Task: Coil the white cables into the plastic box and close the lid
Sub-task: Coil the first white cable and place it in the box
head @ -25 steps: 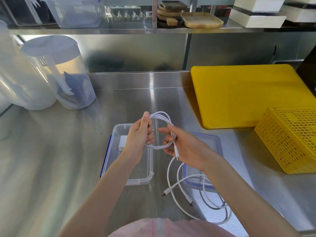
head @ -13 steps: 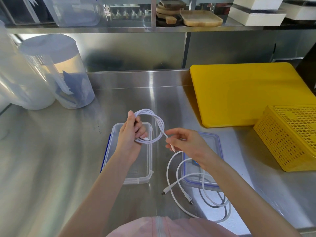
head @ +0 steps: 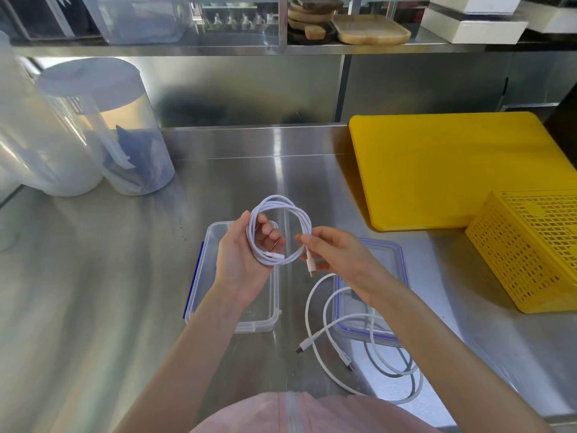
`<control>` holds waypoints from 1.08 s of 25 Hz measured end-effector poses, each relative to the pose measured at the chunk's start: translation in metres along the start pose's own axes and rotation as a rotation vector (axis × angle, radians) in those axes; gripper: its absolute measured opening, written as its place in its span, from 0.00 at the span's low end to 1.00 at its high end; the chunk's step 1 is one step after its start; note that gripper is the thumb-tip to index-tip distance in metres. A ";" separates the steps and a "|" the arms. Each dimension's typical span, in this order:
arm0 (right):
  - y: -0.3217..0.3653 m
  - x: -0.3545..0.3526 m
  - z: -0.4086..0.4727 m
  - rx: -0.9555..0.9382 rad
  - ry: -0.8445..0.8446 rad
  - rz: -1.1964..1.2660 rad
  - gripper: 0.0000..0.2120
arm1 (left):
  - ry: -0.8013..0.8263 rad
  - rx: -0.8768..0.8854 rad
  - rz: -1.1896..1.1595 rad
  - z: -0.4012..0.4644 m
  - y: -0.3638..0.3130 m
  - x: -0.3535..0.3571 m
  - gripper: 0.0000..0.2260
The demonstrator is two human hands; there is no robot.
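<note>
Left hand grips the coiled cable w/ fingers through the loop; right hand pinches its free plug end. Plastic box sits open just below the grip. Left to do, I'd say — coil in, second cable still loose across the lid, right of the grip, then close.

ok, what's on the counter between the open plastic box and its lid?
Head view: mostly bare steel between the plastic box and the lid. Only the loose white cable loops into that gap near the front, one plug lying there.
</note>
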State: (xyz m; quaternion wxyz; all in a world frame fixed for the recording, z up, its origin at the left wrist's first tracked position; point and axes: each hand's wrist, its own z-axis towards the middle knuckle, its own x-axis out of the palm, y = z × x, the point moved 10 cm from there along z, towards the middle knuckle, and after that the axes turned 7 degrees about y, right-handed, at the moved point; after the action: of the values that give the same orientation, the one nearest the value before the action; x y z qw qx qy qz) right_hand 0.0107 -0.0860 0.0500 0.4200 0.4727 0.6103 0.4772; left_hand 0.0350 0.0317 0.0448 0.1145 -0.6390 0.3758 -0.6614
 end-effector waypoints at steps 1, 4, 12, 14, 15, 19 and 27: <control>-0.002 -0.001 0.000 0.008 -0.004 -0.003 0.08 | -0.010 0.004 0.049 -0.001 -0.002 -0.002 0.15; -0.005 -0.003 0.000 0.034 -0.020 -0.039 0.06 | -0.045 0.016 0.204 -0.002 -0.007 -0.012 0.11; -0.011 0.011 0.021 0.031 -0.024 -0.350 0.02 | -0.162 0.018 0.926 -0.016 -0.036 -0.059 0.07; -0.015 0.025 0.030 0.042 0.016 -0.430 0.01 | -0.219 0.033 1.017 -0.018 -0.048 -0.072 0.07; -0.017 0.033 0.035 0.048 0.044 -0.460 0.03 | -0.255 0.033 1.064 -0.020 -0.055 -0.081 0.06; -0.023 0.065 0.052 0.075 0.125 -0.617 0.09 | -0.338 -0.020 1.357 -0.024 -0.070 -0.110 0.06; -0.036 0.090 0.068 0.173 0.214 -0.981 0.08 | -0.170 -0.123 1.979 -0.006 -0.057 -0.101 0.09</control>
State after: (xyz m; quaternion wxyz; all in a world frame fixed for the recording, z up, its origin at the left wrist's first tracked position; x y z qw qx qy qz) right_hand 0.0519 0.0113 -0.0036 0.4894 0.1119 0.8371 0.2172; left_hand 0.0645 0.1373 0.0052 0.6077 -0.0878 0.7637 -0.1995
